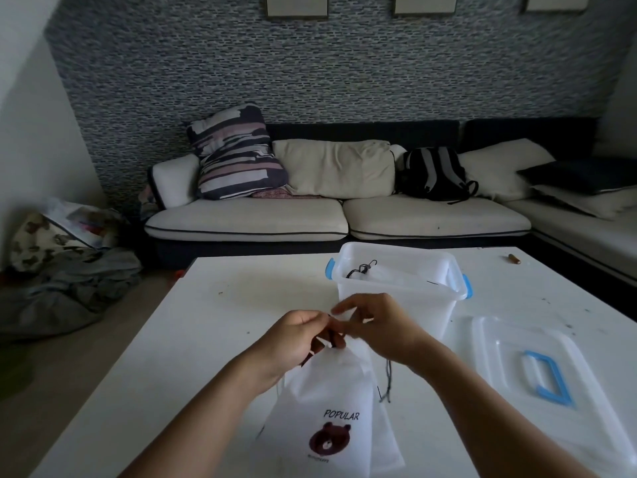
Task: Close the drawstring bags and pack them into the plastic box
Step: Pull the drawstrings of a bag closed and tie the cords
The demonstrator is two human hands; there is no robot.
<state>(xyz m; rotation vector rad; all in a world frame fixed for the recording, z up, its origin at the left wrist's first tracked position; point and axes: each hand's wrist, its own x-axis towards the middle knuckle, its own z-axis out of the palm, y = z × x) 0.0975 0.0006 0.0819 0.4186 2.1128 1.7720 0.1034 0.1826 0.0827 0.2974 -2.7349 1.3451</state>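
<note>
Two hands work at the bag's mouth: our left hand (296, 334) pinches the dark drawstring (332, 334), and our right hand (375, 326) pinches the gathered top of the white bear-print bag (324, 408) on the table (213, 305). Just beyond, the plastic box (396, 288) stands open; its lid (537, 370) lies right.

The clear plastic box with blue latches (396, 288) stands open-topped just beyond both hands; its clear lid with a blue handle (537, 370) lies flat to the right. Bare white tabletop (220, 326) stretches left.
</note>
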